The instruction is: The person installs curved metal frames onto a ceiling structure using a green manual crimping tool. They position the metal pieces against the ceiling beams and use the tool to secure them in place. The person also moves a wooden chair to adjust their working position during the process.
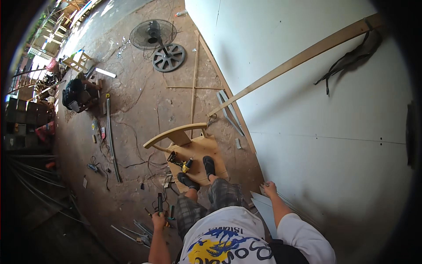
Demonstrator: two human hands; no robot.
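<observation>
Left hand closed around a black tool, type unclear; your right hand curls at the upper edge of loose grey-white boards, grip unclear. White wall panels stand up; those boards look unfixed.

One head-worn fisheye, upright, faces steeply downward from above the wearer's shirt, nearest at six o'clock. The chair sits near centre, well below; floor extends toward eleven; the white wall fills two to four.
</observation>
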